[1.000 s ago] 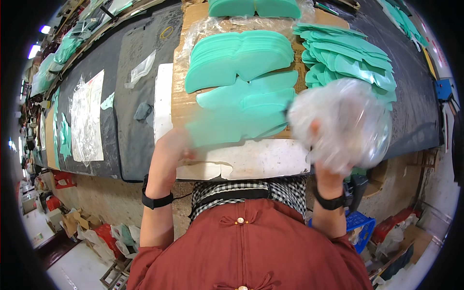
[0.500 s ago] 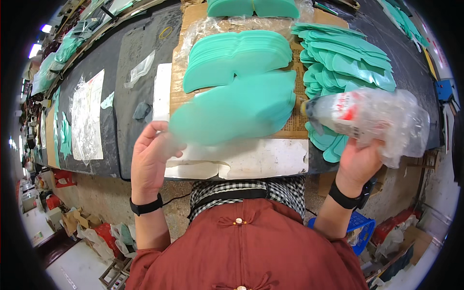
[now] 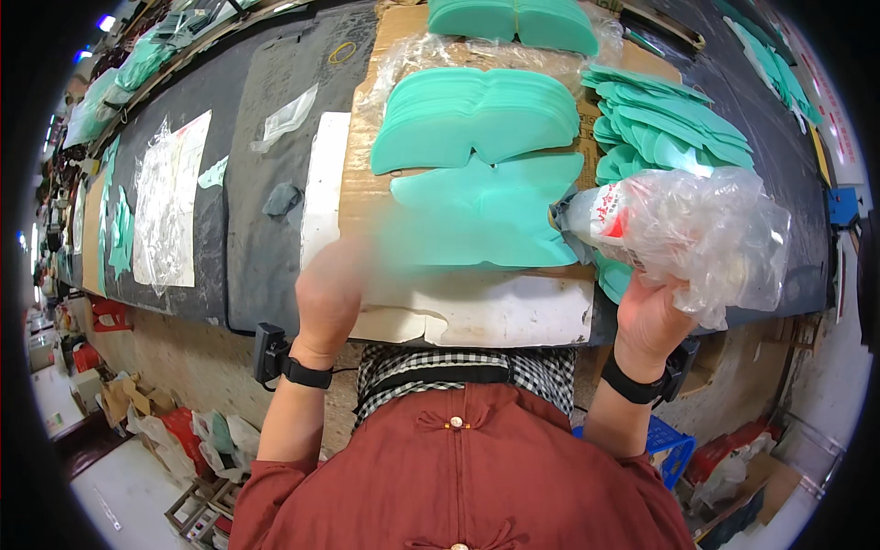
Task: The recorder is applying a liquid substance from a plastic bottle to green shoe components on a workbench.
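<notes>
My right hand is raised at the right edge of the surface, and its grip is closed around a crumpled clear plastic bag, which bunches up above my fingers and hides part of the fanned green pieces lying behind it. My left hand sits at the near edge of the surface, blurred; its grip looks to be on the near left end of a stack of teal foam cut-outs, but I cannot tell how firmly the fingers close on it because that side smears out. The stack lies flat on a brown cardboard sheet, just in front of my chest, with its right end reaching the neck of the bag. Directly behind it, further from me on the same cardboard, rests a thicker pile of the same teal shapes, and beyond that another pile near the far edge. A white sheet lies along the near rim, under the front of the stack. To my left, on the dark mat covering the surface, there is a sheet wrapped in clear film, a loose scrap of clear plastic and a small grey scrap. Both my wrists carry black bands.
</notes>
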The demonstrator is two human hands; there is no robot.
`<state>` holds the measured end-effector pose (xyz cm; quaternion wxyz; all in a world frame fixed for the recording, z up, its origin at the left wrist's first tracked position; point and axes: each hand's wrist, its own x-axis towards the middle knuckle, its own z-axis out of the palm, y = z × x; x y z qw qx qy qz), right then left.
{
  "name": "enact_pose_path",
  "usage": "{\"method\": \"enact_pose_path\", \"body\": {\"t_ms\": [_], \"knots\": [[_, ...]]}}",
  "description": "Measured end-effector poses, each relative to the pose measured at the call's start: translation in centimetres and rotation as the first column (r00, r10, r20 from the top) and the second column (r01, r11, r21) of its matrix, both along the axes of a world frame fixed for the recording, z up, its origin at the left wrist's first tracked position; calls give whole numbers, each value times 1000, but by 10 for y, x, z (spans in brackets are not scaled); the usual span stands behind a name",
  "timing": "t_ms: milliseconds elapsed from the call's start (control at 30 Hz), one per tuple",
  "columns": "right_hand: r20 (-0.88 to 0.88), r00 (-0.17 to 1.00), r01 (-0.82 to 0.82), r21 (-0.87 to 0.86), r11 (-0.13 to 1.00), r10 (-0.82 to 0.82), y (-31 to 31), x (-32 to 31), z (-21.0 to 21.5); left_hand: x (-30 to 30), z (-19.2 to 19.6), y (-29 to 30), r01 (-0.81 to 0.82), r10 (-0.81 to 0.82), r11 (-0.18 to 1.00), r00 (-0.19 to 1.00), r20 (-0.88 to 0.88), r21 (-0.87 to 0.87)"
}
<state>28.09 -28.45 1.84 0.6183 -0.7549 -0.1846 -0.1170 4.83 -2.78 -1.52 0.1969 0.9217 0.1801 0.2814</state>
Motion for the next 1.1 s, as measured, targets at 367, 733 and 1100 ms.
{"method": "enact_pose_path", "body": {"t_ms": [367, 733, 1100], "knots": [[-167, 955, -130, 501, 856, 243, 12, 6, 8, 7, 20, -5, -14, 5, 998, 985, -173, -53], [-212, 948, -87, 545, 834, 237, -2, 12, 10, 76, 32, -36, 222, -258, 962, 929, -265, -159], [25, 988, -154, 8, 988, 154, -7, 1, -20, 79, 25, -42, 147, -207, 960, 945, -253, -237]]}}
